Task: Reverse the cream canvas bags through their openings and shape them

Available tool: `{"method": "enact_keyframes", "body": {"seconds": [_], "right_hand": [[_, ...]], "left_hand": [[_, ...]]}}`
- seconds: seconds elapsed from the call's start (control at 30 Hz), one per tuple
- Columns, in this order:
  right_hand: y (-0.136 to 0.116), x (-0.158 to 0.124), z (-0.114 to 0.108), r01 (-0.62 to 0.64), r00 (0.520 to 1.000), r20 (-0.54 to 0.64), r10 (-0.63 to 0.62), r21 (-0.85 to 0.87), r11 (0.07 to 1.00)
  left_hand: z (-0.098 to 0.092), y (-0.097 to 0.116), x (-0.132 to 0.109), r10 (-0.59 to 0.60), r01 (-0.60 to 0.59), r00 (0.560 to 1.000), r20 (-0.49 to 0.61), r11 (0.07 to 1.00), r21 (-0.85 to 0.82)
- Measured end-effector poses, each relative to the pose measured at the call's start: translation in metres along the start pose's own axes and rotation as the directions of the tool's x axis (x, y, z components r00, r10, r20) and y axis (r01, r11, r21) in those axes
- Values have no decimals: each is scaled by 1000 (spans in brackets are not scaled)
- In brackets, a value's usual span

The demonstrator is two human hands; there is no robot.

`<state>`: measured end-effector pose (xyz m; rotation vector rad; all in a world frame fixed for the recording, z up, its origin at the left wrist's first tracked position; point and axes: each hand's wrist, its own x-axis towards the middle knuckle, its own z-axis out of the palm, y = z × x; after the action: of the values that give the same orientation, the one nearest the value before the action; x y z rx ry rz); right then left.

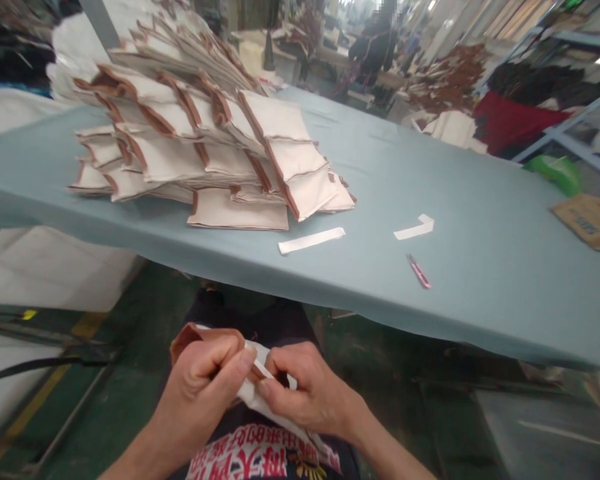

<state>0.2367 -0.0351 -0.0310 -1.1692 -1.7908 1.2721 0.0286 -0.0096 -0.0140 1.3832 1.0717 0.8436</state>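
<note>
Below the table edge, over my lap, both hands pinch one cream fabric piece [254,395] with a brown-trimmed end [190,333]. My left hand [205,387] is closed on the brown end, thumb pressed on top. My right hand [310,390] is closed on the cream part beside it, fingertips almost touching the left thumb. On the pale blue table [460,200] a large stack of similar cream pieces with brown trim [200,133] lies at the left.
A white strip [311,241], a bent white strip [416,228] and a small pink tool [419,271] lie near the table's front edge. A cardboard box [587,220] sits at the right. Another person [377,40] stands far behind, among fabric piles.
</note>
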Motion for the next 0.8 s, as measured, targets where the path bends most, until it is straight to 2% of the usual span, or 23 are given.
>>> {"method": "enact_keyframes", "body": {"seconds": [0.1,0.17,0.27,0.4,0.57,0.8], "right_hand": [[4,-5,12,15,998,-62,-13,35,999],[5,-7,16,1,997,-81,1,27,1000],[2,-6,14,-22,996,-84,19,-30,999],[-4,0,6,60,994,-90,-69,-95,994],[-10,5,6,106,988,-102,-119,-124,987],[-13,12,14,99,993,-57,-106,-124,987]], "left_hand": [[0,7,1,197,-201,980,39,964,176],[-1,12,3,254,-259,966,53,938,230],[-7,16,7,361,-361,932,44,907,217],[-20,9,9,474,-478,878,66,858,186],[-36,-4,6,516,-532,846,130,807,258],[-43,-6,8,420,-427,904,74,886,180]]}}
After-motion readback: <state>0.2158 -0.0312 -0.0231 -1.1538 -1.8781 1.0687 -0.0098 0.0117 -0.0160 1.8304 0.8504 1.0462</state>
